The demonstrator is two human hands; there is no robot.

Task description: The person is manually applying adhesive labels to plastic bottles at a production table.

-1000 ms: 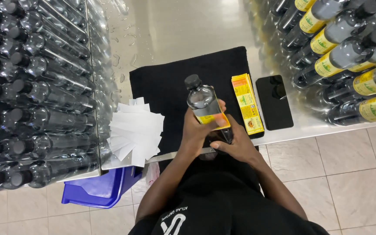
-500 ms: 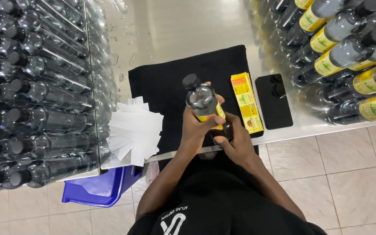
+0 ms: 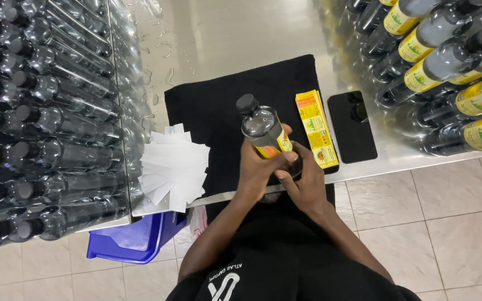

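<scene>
1. Head view: the left hand [image 3: 256, 167] wraps its fingers around a clear bottle [image 3: 263, 131] with a black cap, held above the black cloth [image 3: 213, 106].
2. The right hand [image 3: 307, 181] presses its thumb on the bottle's yellow label [image 3: 277, 146].
3. A stack of yellow labels [image 3: 315, 128] lies just beside a black phone [image 3: 352, 126].

Stacked bottles [image 3: 46, 122] are walling the left, labelled bottles [image 3: 447, 61] the right; bare desk [image 3: 235, 39] is lying open between, beyond the black cloth [image 3: 218, 106].
</scene>
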